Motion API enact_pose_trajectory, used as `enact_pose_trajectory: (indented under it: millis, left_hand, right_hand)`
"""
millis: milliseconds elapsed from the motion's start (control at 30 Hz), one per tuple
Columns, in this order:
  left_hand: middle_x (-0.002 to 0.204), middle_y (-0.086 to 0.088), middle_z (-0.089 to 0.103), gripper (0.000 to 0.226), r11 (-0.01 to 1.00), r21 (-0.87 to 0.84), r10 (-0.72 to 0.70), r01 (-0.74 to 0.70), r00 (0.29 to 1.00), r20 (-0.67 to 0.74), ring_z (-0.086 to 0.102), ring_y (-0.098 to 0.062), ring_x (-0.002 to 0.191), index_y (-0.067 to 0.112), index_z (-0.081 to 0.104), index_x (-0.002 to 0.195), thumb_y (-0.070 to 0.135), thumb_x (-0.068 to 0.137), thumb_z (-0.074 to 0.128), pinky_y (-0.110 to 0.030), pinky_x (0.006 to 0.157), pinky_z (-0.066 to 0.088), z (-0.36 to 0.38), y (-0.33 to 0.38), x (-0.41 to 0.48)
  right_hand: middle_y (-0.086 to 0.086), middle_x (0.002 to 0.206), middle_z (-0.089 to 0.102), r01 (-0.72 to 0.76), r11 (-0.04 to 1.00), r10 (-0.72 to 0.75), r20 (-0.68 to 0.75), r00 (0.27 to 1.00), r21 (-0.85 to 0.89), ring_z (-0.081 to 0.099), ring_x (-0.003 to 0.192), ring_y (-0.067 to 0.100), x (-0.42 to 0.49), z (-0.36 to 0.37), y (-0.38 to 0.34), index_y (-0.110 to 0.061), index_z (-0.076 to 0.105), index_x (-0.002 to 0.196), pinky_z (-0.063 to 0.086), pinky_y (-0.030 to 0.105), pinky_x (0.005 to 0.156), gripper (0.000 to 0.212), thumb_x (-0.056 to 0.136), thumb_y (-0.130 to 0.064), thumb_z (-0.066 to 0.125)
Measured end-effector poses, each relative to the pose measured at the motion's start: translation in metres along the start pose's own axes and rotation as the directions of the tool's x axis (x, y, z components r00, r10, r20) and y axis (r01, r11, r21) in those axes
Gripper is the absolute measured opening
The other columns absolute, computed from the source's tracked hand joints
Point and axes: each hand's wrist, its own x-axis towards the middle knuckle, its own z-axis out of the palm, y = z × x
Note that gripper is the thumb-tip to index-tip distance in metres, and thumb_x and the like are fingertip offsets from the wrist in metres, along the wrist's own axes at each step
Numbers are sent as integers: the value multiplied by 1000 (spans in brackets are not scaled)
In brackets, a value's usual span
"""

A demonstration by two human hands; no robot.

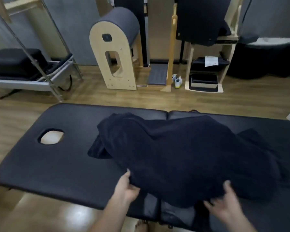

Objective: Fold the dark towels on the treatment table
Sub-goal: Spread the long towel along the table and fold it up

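A heap of dark navy towels (pixel 182 151) lies crumpled across the middle of the black padded treatment table (pixel 57 164). My left hand (pixel 126 186) pinches the near left edge of the top towel, thumb on top of the cloth. My right hand (pixel 224 203) is blurred at the near right edge of the same towel, with its fingers spread and partly under the cloth. A further piece of dark cloth (pixel 251 136) shows at the right, under the heap.
The table has a face hole (pixel 51 136) at its left end. Beyond it on the wooden floor stand a wooden arched barrel (pixel 114 52), a metal-framed apparatus (pixel 32 72), wooden racks with dark pads (pixel 206 67) and a pair of shoes (pixel 177 81).
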Motion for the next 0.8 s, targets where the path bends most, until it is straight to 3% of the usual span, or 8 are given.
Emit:
enact_pose_trajectory:
  millis: [67,167,267,367,467,567,700,800]
  left_hand:
    - [109,-13,72,25,998,56,-25,20,996,87,67,-31,91,9,64,123,21,103,56,-34,50,59,3,-18,-3]
    - [96,-15,76,21,996,93,-10,-5,986,164,70,-27,85,4,68,116,11,99,57,-32,59,62,12,-27,-10]
    - [93,-20,75,19,997,63,37,-46,990,133,72,-29,81,-2,69,104,6,98,53,-36,73,62,15,-27,-19]
    - [123,-23,67,31,985,-127,124,-113,989,80,66,-34,103,-1,60,127,6,100,47,-41,92,54,9,-5,-9]
    - [145,-20,53,33,965,-237,137,-117,988,73,55,-36,125,3,55,130,7,103,36,-43,102,43,17,38,6]
    - [142,-20,52,39,966,-229,126,-116,991,32,41,-34,141,3,53,137,8,106,29,-43,113,33,45,67,8]
    - [146,-15,52,36,971,-216,120,-107,992,48,45,-29,137,9,57,132,9,108,31,-38,112,35,78,98,35]
    - [143,-12,52,37,934,33,351,-356,930,112,54,-27,120,7,52,141,7,107,39,-25,91,48,102,135,38]
  right_hand:
    - [19,152,41,-257,945,270,36,962,-201,37,142,34,-24,14,30,-12,36,149,35,53,109,94,79,-70,59]
    - [26,125,63,-412,878,463,213,860,-244,56,121,38,-43,52,78,0,49,134,46,55,96,90,77,-68,63]
    - [20,117,70,-264,950,303,299,905,-164,64,111,34,-51,105,78,-6,59,128,52,47,89,60,91,-54,59]
    - [16,113,70,-111,994,102,247,964,23,67,100,30,-56,151,66,-8,58,131,58,41,73,39,99,-31,57]
    - [17,100,73,-102,993,72,378,923,60,71,89,30,-83,170,63,-5,59,122,62,39,67,28,102,-23,51]
    - [17,100,75,-55,996,14,474,881,73,75,86,28,-116,182,62,-2,63,112,62,38,72,25,101,-21,51]
    - [17,115,71,104,966,-206,457,865,238,72,98,25,-147,191,-10,-1,64,116,60,39,81,32,96,-24,55]
    - [20,113,71,253,909,-375,387,842,330,72,100,31,-158,184,-70,1,61,116,60,41,82,32,99,-24,52]
